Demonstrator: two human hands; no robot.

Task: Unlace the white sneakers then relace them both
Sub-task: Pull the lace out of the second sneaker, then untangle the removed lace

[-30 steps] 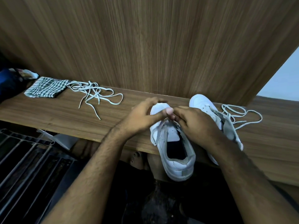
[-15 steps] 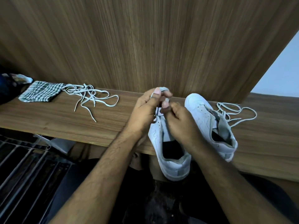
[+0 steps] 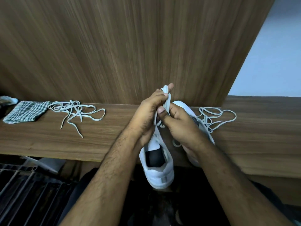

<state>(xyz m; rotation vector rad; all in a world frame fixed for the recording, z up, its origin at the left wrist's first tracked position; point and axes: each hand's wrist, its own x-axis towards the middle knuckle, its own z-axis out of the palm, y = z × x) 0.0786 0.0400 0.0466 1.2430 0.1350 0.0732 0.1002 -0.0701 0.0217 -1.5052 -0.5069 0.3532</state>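
Near sneaker (image 3: 157, 168) sits heel-out over the near edge of the wooden shelf (image 3: 40, 141). Left hand (image 3: 146, 113) and right hand (image 3: 177, 124) both pinch its lace (image 3: 167, 101), pulled up above the toe. Second sneaker (image 3: 184, 106) lies just right, partly hidden; a loose lace (image 3: 216, 118) beside it. Another loose lace (image 3: 76, 111) far left, by a checked cloth (image 3: 24, 111). Judgement: relacing barely begun on one shoe.

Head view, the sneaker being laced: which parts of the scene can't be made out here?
- Near sneaker: toe and eyelets hidden behind the left hand and right hand.
- Held lace: where it threads is covered by the fingers.
- Second sneaker: mostly hidden by the right forearm.
- Checked cloth: the items to its left are cut off by the frame edge.
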